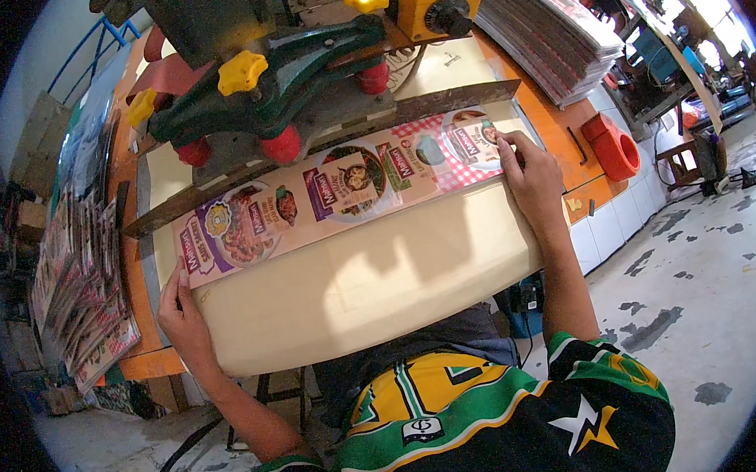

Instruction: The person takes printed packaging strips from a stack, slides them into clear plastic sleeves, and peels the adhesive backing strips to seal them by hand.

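Note:
A long printed sheet [307,207] with food pictures and "Mahsuri" labels lies along a metal guide bar [244,171] on a cream work board [380,262]. My left hand [184,317] is at the sheet's lower left corner, its fingers closed on the edge. At the opposite end, my right hand [530,179] has thumb and forefinger on the sheet's right edge, the other fingers curled. Behind the bar stands a dark green machine frame [299,76] with yellow knobs [242,72] and red feet [281,145].
A yellow control box [440,5] with a dial sits at the top. Stacked printed sheets [547,27] lie at the back right, and fanned printed sheets [86,280] at the left. A red holder [611,147] and a black hex key [578,146] are at the right edge.

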Tool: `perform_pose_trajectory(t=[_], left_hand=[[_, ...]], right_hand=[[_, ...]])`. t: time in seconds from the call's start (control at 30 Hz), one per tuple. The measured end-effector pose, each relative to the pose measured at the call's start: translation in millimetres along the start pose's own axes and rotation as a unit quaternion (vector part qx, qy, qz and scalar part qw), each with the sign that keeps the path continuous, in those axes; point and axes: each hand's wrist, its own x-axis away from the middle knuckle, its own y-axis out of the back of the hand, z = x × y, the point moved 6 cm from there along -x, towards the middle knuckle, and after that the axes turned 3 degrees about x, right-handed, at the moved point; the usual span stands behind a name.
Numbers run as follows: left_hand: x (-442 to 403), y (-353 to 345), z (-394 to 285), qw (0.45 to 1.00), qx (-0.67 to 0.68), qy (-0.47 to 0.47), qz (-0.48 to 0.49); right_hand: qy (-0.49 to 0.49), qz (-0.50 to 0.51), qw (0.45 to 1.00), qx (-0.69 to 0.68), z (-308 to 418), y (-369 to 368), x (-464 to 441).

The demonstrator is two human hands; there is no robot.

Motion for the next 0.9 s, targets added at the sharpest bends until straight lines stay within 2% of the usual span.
perform_pose_trajectory(t=[0.3, 0.43, 0.6, 0.67, 0.9], left_hand=[[0.5, 0.4, 0.2, 1.0, -0.01, -0.008, -0.025], [0.5, 1.7, -0.8, 1.0, -0.019, -0.001, -0.021], [0.0, -0.5, -2.0, 0.998, -0.035, -0.04, -0.031], [-0.5, -1.0, -3.4, 0.998, -0.039, -0.046, -0.025], [-1.5, 0.1, -14.2, 0.997, -0.064, -0.041, -0.003]], right_hand=[[0.004, 0.005, 1.0, 0.006, 5.2, 3.5, 0.2], [-0.018, 0.036, 0.999, 0.02, 8.7, 3.8, -0.6], [0.009, 0.022, 1.0, 0.009, 11.3, 2.9, 0.4], [-0.028, 0.067, 0.997, 0.006, 12.5, 3.1, -0.8], [-0.026, 0.067, 0.997, 0.025, 11.3, 2.6, -2.9]])
